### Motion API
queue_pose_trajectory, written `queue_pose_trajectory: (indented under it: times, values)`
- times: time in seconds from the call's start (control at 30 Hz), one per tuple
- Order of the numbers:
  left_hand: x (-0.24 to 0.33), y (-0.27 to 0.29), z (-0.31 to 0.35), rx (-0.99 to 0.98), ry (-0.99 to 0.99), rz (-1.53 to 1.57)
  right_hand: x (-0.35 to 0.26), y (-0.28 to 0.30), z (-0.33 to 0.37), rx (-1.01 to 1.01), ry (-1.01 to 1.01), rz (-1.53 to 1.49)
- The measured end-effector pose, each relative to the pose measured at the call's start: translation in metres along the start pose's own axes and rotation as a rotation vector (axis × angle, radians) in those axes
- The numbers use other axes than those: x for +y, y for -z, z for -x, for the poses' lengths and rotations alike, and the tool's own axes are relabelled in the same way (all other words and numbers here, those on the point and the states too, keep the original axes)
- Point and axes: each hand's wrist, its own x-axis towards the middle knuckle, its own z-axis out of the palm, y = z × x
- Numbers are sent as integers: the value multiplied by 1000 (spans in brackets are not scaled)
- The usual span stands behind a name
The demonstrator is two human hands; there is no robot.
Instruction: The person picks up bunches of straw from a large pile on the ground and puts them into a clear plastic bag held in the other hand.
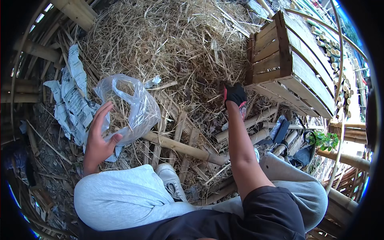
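1. A clear, crinkled plastic bag, foreground left, is apparently steadied by the left hand, fingers spread, nothing visibly clasped.
2. Dry tan straw is reached by the black-and-red-gloved right hand; grip cannot be told.

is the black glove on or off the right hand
On: the black glove wraps the right hand, with the bare forearm showing beyond it.

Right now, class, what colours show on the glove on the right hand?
The glove is black with pinkish-red parts, best seen in the head view.
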Motion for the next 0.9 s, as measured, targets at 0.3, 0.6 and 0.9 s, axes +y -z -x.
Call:
queue_pose_trajectory:
  times: [0.3,0.6,0.9]
  values:
    - [10,22,10,273,175,-378,-101,10,-30,246,398,-289]
    - [-22,33,4,271,184,240,-137,-68,-85,-243,507,-80]
    - [38,37,-35,286,-92,489,-138,57,-75,-118,690,-419]
